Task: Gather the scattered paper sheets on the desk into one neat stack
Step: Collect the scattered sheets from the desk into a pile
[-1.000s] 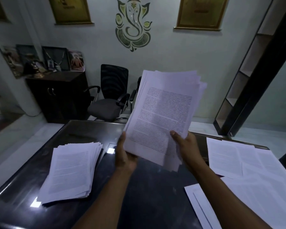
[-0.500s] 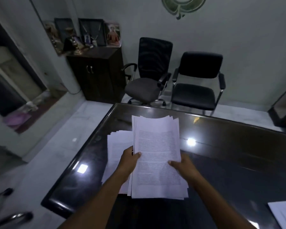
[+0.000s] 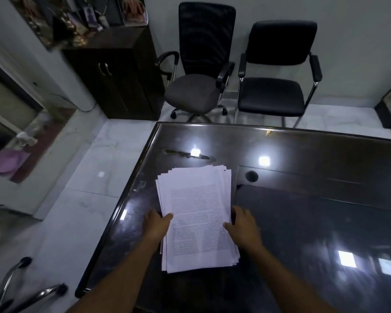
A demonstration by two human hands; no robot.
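Held sheets now lie on the stack (image 3: 196,213) — printed, edges fanned — both hands (image 3: 156,225) gripping its sides.

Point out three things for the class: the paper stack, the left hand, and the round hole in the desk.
paper stack (image 3: 196,213): head view, on the printed top sheet.
left hand (image 3: 157,227): head view, on the back of the hand at the stack's left edge.
round hole (image 3: 251,176): head view, on its dark centre.
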